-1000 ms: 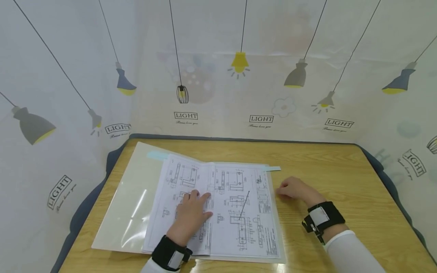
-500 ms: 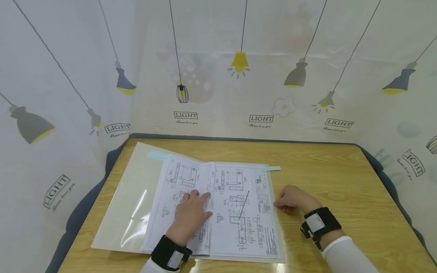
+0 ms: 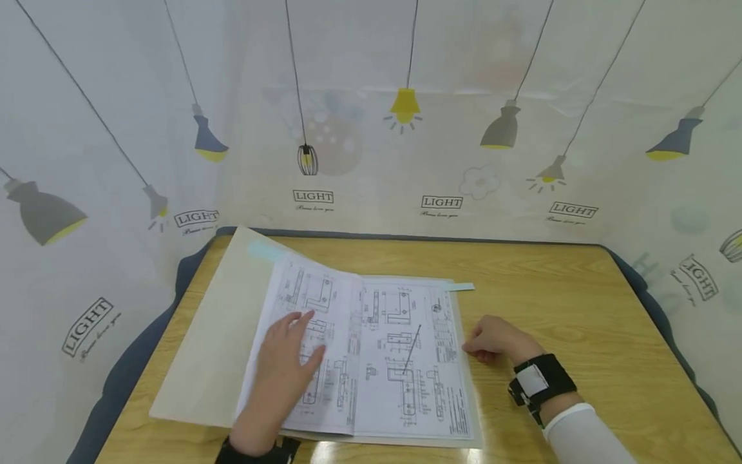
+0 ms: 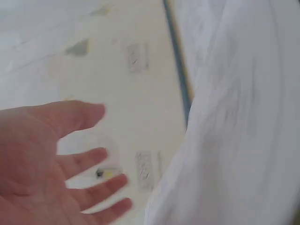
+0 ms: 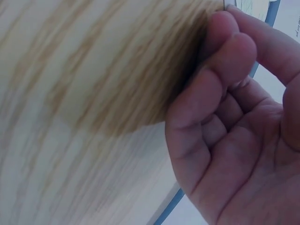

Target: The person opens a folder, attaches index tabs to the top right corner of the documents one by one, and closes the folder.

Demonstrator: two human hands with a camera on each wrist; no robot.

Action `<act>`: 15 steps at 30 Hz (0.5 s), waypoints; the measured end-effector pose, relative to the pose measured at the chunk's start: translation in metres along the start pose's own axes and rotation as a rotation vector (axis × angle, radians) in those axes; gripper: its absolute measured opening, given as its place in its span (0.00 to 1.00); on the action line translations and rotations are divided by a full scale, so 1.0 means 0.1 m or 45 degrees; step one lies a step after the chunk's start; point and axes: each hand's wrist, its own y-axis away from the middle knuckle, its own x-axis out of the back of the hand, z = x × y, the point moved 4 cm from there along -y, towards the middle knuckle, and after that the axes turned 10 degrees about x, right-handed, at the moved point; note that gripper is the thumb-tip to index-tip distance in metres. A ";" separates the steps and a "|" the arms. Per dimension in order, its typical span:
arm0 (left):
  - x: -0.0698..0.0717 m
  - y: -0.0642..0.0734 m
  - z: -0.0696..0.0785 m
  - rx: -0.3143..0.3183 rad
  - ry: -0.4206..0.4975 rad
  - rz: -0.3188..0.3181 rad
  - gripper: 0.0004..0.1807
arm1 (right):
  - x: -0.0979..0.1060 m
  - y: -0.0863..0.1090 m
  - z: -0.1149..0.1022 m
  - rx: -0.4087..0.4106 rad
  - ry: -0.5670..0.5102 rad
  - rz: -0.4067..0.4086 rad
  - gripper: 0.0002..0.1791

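Note:
An open cream folder [image 3: 199,361] lies on the table with technical drawing sheets in it. Above the left drawing sheet [image 3: 327,283], my left hand [image 3: 281,361] has its fingers and thumb spread. The left wrist view shows this hand [image 4: 42,164] with nothing in it, apart from a blurred white sheet [image 4: 234,131]. My right hand [image 3: 501,338] rests on the table against the right edge of the right drawing sheet [image 3: 429,399]. Its fingers [image 5: 197,98] are curled in, and no object shows between them.
Pale blue tape strips [image 3: 462,287] stick out at the folder's top. Wood-grain table [image 3: 608,309] extends to the right. Behind stands a pale curtain [image 3: 377,161] printed with lamps, its dark lower edge along the table's back.
My left hand has come off the sheet and moved left. The folder's left cover has tilted up somewhat. Earlier, my right hand slid a little nearer the person, to the folder's edge.

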 end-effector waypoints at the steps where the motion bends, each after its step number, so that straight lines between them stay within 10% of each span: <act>1: 0.14 0.02 -0.04 -0.018 0.033 0.079 0.33 | 0.00 0.00 0.00 0.003 0.003 0.003 0.13; 9: 1.18 0.22 -0.47 0.019 0.172 0.445 0.30 | -0.02 -0.02 0.06 0.023 0.003 -0.007 0.13; 12: 1.40 0.25 -0.77 0.153 0.178 0.350 0.29 | -0.02 -0.04 0.08 0.034 0.015 -0.019 0.13; 15: 1.44 0.26 -1.13 0.405 0.242 -0.013 0.34 | -0.03 -0.05 0.07 0.034 0.013 -0.016 0.13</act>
